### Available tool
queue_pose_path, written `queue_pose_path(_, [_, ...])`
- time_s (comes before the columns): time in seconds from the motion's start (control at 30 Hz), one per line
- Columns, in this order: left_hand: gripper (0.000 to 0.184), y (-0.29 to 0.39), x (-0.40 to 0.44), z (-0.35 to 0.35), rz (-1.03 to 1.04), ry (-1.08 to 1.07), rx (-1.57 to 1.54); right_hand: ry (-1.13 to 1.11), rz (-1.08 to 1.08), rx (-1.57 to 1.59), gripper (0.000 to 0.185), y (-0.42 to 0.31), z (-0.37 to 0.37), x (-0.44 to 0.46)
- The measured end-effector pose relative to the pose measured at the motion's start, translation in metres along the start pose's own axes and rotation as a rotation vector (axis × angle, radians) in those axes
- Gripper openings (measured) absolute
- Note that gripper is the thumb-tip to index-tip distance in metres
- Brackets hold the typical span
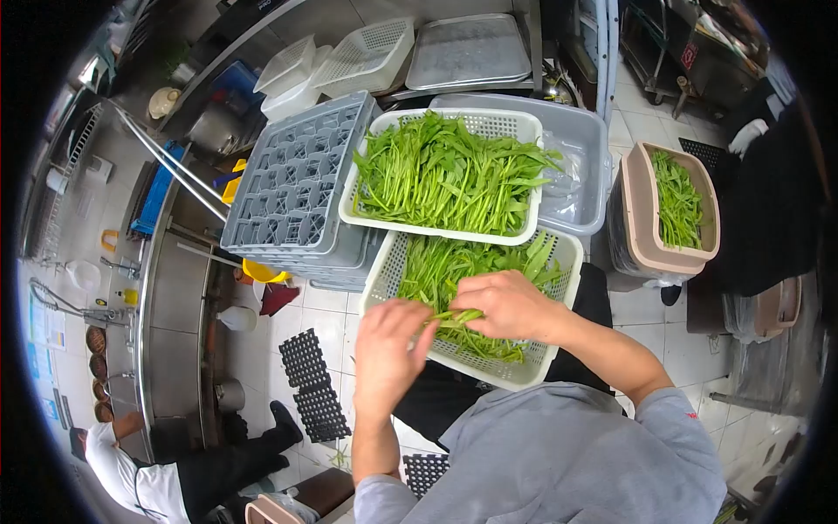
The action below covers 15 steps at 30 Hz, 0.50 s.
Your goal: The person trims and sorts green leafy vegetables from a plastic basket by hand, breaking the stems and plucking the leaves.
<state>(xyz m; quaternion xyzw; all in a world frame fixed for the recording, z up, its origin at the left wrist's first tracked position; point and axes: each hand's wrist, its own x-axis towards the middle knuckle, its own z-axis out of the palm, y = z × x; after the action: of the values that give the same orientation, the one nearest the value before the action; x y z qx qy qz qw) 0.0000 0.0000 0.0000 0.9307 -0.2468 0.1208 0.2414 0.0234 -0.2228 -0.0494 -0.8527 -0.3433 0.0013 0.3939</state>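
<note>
Over the lower white perforated basket [572, 262], both hands meet at a few green water spinach stems [456, 318]. My left hand [394, 339] is closed, its thumb and fingers pinching the left end of the stems. Curled around their right part is my right hand [506, 306], which hides some of them. Loose water spinach [489, 262] fills the lower basket beneath my hands. Just beyond, an upper white basket [353, 196] overlaps its far rim, heaped with water spinach [449, 170] lying mostly lengthwise.
Stacked grey glass racks [297, 166] stand at left, and a grey tub [580, 131] lies behind the upper basket. At right is a beige-rimmed bin [642, 249] containing greens [676, 201]. One person [161, 463] is at lower left, another in dark clothes [768, 201] at right.
</note>
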Motion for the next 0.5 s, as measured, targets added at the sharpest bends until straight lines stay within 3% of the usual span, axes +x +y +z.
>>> queue_pose_path(0.17, [0.017, 0.004, 0.006, 0.018, 0.169, -0.119, 0.182, 0.007, 0.065, -0.194, 0.026, -0.006, -0.002, -0.007])
queue_pose_path(0.3, [0.017, 0.002, 0.002, 0.04, 0.294, -0.055, 0.223, 0.016, 0.044, -0.193, 0.019, 0.001, 0.01, -0.015])
queue_pose_path(0.5, [0.013, -0.006, -0.011, 0.063, 0.107, -0.146, -0.067, 0.013, 0.009, -0.095, 0.02, 0.009, 0.019, -0.018])
